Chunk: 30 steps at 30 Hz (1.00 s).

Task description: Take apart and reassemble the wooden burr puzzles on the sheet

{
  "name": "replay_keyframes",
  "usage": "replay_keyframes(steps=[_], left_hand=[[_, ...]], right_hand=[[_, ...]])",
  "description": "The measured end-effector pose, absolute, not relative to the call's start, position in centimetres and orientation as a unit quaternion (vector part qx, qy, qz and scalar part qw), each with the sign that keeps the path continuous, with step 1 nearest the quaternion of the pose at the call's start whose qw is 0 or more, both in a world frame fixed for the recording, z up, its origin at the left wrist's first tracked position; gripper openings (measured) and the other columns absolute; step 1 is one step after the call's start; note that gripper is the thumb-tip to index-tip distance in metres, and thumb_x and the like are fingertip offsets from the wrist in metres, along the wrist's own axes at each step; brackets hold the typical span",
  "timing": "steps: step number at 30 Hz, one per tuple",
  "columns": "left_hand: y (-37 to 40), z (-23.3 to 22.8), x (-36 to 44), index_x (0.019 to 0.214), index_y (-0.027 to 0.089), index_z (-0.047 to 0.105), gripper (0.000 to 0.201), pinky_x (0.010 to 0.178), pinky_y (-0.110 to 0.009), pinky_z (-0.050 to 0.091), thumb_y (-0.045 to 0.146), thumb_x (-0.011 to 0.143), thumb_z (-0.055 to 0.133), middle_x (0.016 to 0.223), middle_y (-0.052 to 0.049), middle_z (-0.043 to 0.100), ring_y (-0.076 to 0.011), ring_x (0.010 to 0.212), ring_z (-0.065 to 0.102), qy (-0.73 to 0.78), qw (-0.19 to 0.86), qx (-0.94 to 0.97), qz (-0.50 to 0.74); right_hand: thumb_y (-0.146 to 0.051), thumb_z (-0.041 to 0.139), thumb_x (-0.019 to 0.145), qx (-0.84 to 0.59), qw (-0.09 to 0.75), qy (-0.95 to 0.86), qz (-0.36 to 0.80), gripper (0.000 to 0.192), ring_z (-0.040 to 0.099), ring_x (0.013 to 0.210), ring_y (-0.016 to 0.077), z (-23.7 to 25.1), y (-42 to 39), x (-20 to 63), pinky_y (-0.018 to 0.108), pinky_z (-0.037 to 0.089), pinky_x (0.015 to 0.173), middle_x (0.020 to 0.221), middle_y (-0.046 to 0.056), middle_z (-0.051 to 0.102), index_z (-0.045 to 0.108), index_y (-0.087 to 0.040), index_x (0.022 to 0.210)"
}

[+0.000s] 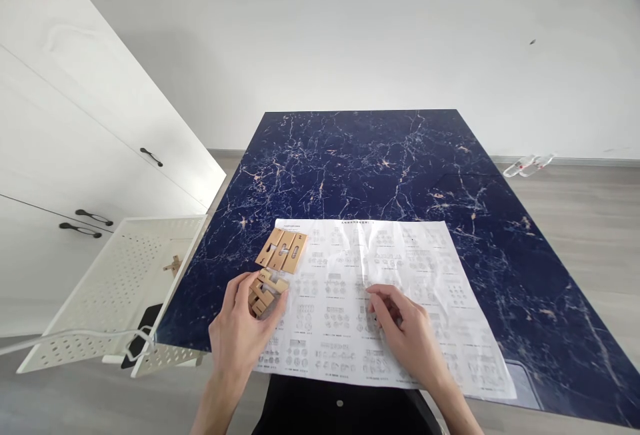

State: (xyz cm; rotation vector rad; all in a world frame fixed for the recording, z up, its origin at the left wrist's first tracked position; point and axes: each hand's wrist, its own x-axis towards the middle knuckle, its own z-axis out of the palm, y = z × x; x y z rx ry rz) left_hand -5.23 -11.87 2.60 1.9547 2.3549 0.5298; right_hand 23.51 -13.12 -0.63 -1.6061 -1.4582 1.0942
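A pale wall stood behind a blue, white-veined bench, with a white cabinet and a perforated white rack off to my left, as I worked over a creased printed sheet spread along the near edge. My hands were well apart on it. The left hand was closed round a cluster of notched wooden pieces near the sheet's left edge, fingers on one side, thumb on the other; whether any piece was clear of the paper, I could not tell. Just beyond them lay the flat slotted boards, side by side, one plainly marked 2. The right hand rested loosely curled over the middle of the sheet, thumb and fingertips a little apart, with nothing visible in it.

Careful handling, as I judged it, called for a light grip across the whole cluster, since a hard squeeze could have made the notched pieces slide or tip. The free hand did best flat on the paper, steadying its creases, with the slotted boards left undisturbed and the numbers facing up.
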Motion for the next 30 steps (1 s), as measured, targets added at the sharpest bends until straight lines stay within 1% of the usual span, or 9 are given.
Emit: replay_keyframes(steps=[8, 10, 14, 17, 21, 23, 25, 27, 30], left_hand=[[-11.5, 2.4, -4.6, 0.147, 0.024, 0.050, 0.062, 0.066, -0.036, 0.061, 0.055, 0.097, 0.067, 0.143, -0.013, 0.066, -0.0343, 0.113, 0.077, 0.765, 0.017, 0.616, 0.186], [-11.6, 2.4, -4.7, 0.150, 0.024, 0.049, 0.065, 0.066, -0.038, 0.062, 0.058, 0.097, 0.066, 0.145, -0.015, 0.064, -0.0336, 0.109, 0.077, 0.764, 0.019, 0.614, 0.199], [-12.1, 2.3, -4.8, 0.154, 0.025, 0.043, 0.073, 0.058, -0.036, 0.061, 0.061, 0.095, 0.068, 0.147, -0.017, 0.059, -0.0212, 0.075, 0.073, 0.750, 0.040, 0.615, 0.242], [-12.7, 2.2, -4.5, 0.153, 0.026, 0.043, 0.071, 0.052, -0.031, 0.057, 0.057, 0.096, 0.071, 0.146, -0.018, 0.055, -0.0132, 0.064, 0.063, 0.728, 0.018, 0.622, 0.288], [-13.5, 1.9, -3.9, 0.139, 0.025, 0.052, 0.043, 0.056, -0.027, 0.056, 0.040, 0.101, 0.068, 0.127, -0.012, 0.060, -0.0095, 0.060, 0.057, 0.661, 0.037, 0.666, 0.344], [-13.8, 1.9, -3.6, 0.128, 0.025, 0.057, 0.026, 0.057, -0.026, 0.054, 0.035, 0.105, 0.063, 0.108, -0.006, 0.063, -0.0088, 0.056, 0.053, 0.615, 0.108, 0.705, 0.335], [-13.8, 1.9, -3.2, 0.118, 0.025, 0.060, 0.015, 0.054, -0.024, 0.049, 0.035, 0.107, 0.058, 0.089, 0.000, 0.060, -0.0089, 0.052, 0.047, 0.583, 0.193, 0.731, 0.299], [-13.6, 2.0, -2.7, 0.108, 0.025, 0.061, 0.013, 0.052, -0.024, 0.042, 0.036, 0.108, 0.055, 0.077, 0.003, 0.055, -0.0097, 0.051, 0.042, 0.562, 0.268, 0.736, 0.266], [-13.1, 2.3, -1.9, 0.095, 0.024, 0.060, 0.021, 0.052, -0.025, 0.037, 0.038, 0.109, 0.054, 0.068, 0.005, 0.049, -0.0118, 0.053, 0.041, 0.546, 0.348, 0.717, 0.258]], right_hand=[[-0.069, 0.048, 0.107, -0.623, 0.362, -0.556, 0.414, 0.052, 0.061, 0.061, 0.0214, -0.6, -13.1, 23.3, 0.034, 0.052, 0.057, 0.079, 0.005, 0.072, 0.074, -0.025, 0.113], [-0.068, 0.048, 0.108, -0.620, 0.360, -0.558, 0.418, 0.051, 0.061, 0.061, 0.0217, -0.5, -13.1, 23.4, 0.034, 0.052, 0.057, 0.080, 0.005, 0.072, 0.074, -0.024, 0.113], [-0.067, 0.048, 0.108, -0.621, 0.355, -0.560, 0.419, 0.050, 0.061, 0.061, 0.0211, -0.5, -13.1, 23.5, 0.034, 0.052, 0.056, 0.081, 0.006, 0.073, 0.074, -0.024, 0.113], [-0.067, 0.048, 0.108, -0.624, 0.352, -0.558, 0.419, 0.050, 0.062, 0.062, 0.0213, -0.5, -13.1, 23.5, 0.034, 0.052, 0.057, 0.080, 0.005, 0.073, 0.073, -0.025, 0.113], [-0.067, 0.048, 0.108, -0.624, 0.352, -0.557, 0.421, 0.049, 0.063, 0.064, 0.0223, -0.6, -13.1, 23.4, 0.035, 0.052, 0.058, 0.081, 0.005, 0.073, 0.073, -0.025, 0.114], [-0.067, 0.047, 0.108, -0.625, 0.358, -0.558, 0.411, 0.051, 0.063, 0.063, 0.0221, -0.7, -13.1, 23.3, 0.035, 0.052, 0.057, 0.081, 0.006, 0.074, 0.074, -0.024, 0.115], [-0.068, 0.047, 0.108, -0.627, 0.362, -0.559, 0.403, 0.052, 0.063, 0.062, 0.0222, -0.7, -13.1, 23.3, 0.035, 0.052, 0.055, 0.079, 0.006, 0.074, 0.074, -0.024, 0.113], [-0.068, 0.047, 0.108, -0.625, 0.361, -0.562, 0.404, 0.052, 0.063, 0.062, 0.0224, -0.6, -13.1, 23.3, 0.035, 0.051, 0.056, 0.079, 0.006, 0.074, 0.074, -0.024, 0.113], [-0.068, 0.048, 0.108, -0.619, 0.361, -0.565, 0.409, 0.051, 0.064, 0.062, 0.0225, -0.6, -13.0, 23.3, 0.035, 0.051, 0.056, 0.080, 0.006, 0.074, 0.074, -0.024, 0.111]])
